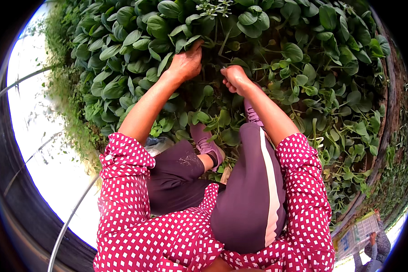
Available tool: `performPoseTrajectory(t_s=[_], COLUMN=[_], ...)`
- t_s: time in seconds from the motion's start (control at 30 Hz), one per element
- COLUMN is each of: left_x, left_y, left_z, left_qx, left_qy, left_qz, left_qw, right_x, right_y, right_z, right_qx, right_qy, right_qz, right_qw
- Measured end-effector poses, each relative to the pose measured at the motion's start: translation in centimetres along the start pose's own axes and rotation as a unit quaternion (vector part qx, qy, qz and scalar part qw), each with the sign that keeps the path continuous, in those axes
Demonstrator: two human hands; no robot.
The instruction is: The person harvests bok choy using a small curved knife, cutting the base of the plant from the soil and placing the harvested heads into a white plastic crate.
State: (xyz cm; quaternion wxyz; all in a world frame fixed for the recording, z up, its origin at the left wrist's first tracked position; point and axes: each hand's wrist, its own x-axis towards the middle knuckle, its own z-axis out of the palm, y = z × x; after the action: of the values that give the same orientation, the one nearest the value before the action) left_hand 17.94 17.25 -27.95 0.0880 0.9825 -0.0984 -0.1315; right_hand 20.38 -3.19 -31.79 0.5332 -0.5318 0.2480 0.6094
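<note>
My left hand [188, 63] reaches in at the edge of a dense stand of leafy green plants [117, 51], its fingers closed round a leafy green plant [189, 32] low among the leaves. To its right, my right hand [234, 79] is closed on a small dark tool [222, 65], mostly hidden by the fingers and shade; its kind cannot be told. Dark soil and thin stems lie between the two hands. A small-leaved plant with pale tips [215, 7] stands beyond them.
My pink shoes [204, 142] are among low leaves. A whitish plastic bag [158, 145] lies by my knee. Metal hoops [71, 217] curve at the left; a dark edging [382, 149] bounds the bed at the right. At the lower right another person holds a plastic crate [357, 234].
</note>
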Motion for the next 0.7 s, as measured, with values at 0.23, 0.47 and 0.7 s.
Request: performPoseTrajectory(t_s=[0.23,0.47,0.7], left_x=[-0.8,-3.1,-4.5], left_y=[3.0,6.3,10.9], left_z=[-6.3,-10.9,-11.8], left_qx=[-0.273,-0.634,-0.502], left_qy=[-0.113,-0.246,-0.148], left_qz=[-0.012,-0.152,-0.171], left_qw=[0.955,0.717,0.835], right_x=[-8.0,-11.3,-14.3], right_y=[4.9,1.4,1.8], right_z=[-5.3,-2.7,-2.8], right_qx=[-0.073,0.088,-0.019], right_qy=[0.167,0.105,0.151], right_qz=[-0.195,-0.365,-0.416], right_qw=[0.964,0.921,0.896])
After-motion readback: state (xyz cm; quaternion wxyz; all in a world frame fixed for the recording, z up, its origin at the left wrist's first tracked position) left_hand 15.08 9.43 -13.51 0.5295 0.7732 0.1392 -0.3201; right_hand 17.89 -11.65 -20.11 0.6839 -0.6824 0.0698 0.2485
